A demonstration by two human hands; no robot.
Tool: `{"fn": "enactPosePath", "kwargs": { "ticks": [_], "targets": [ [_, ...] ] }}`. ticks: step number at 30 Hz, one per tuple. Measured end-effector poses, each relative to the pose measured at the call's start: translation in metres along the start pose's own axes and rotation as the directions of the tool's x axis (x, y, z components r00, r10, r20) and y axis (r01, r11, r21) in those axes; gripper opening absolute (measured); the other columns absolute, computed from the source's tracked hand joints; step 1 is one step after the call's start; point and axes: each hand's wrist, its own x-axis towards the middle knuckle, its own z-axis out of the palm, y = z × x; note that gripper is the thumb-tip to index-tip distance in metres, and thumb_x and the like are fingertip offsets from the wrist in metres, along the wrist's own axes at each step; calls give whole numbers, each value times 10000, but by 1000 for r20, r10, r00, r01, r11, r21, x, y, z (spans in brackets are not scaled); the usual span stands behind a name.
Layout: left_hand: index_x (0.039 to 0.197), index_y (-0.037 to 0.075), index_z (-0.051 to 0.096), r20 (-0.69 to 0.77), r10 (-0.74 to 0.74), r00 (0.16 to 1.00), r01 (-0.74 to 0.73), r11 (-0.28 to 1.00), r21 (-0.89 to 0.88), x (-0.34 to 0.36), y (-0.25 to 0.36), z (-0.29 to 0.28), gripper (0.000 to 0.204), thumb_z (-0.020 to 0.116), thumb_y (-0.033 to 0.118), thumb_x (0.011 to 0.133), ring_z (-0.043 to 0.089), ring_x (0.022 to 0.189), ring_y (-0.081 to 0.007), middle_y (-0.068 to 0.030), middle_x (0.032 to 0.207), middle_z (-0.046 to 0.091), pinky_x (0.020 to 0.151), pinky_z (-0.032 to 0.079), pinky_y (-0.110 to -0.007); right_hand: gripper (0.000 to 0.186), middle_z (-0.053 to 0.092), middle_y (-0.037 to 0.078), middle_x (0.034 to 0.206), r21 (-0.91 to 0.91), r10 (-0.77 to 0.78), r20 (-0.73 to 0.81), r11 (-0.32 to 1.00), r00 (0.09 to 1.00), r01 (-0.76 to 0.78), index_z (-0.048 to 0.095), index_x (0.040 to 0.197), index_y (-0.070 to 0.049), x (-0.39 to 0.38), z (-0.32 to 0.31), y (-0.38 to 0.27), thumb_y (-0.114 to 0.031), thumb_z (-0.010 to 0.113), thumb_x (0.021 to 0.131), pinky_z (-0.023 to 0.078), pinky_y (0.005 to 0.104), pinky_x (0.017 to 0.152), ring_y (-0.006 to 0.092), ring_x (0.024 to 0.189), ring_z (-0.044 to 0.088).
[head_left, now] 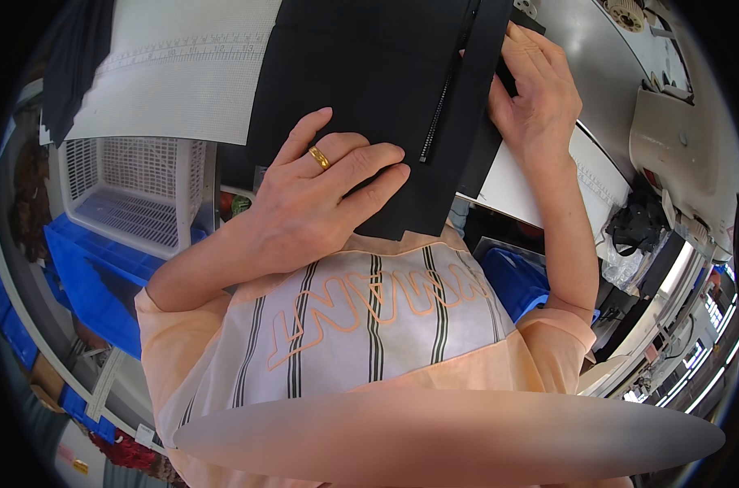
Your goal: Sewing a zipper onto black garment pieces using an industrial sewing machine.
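Observation:
A black fabric piece [345, 73] lies over the table in front of me and hangs past its near edge. A dark metal-toothed zipper [437, 114] runs along its right part. My left hand [329, 183], with a gold ring on one finger, rests on the lower part of the fabric, fingers stretched out and apart, pointing toward the zipper. At the fabric's right edge, my right hand [540, 89] has its fingers bent round a fold of the cloth. Part of those fingers is hidden by the fabric.
A white board with ruler markings [182, 89] lies at the left, a dark cloth [77, 73] at its far end. Below it, a white plastic basket [130, 191] sits on a blue crate [97, 276]. On the right stand a pale sewing machine [670, 138] and a black bundle [636, 224].

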Motion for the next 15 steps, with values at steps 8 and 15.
{"fn": "enactPosePath", "kwargs": {
  "ticks": [8,15],
  "targets": [
    [974,25,715,-3,18,1000,-18,1000,22,1,0,1,284,635,74,706,603,932,-181,-63,1073,633,1046,365,-477,390,691,16,1138,-1,56,37,998,998,-56,706,1072,-126,-2,1,1,-30,738,695,517,324,874,233,1064,628],
    [1043,53,719,26,7,1000,-7,1000,4,1,0,-1,393,696,73,651,599,965,-186,-50,1151,650,1072,335,-446,416,687,31,1147,12,43,35,999,998,-43,693,1101,-111,-3,1,2,-14,725,698,514,328,883,248,1069,626]
  ]
}}
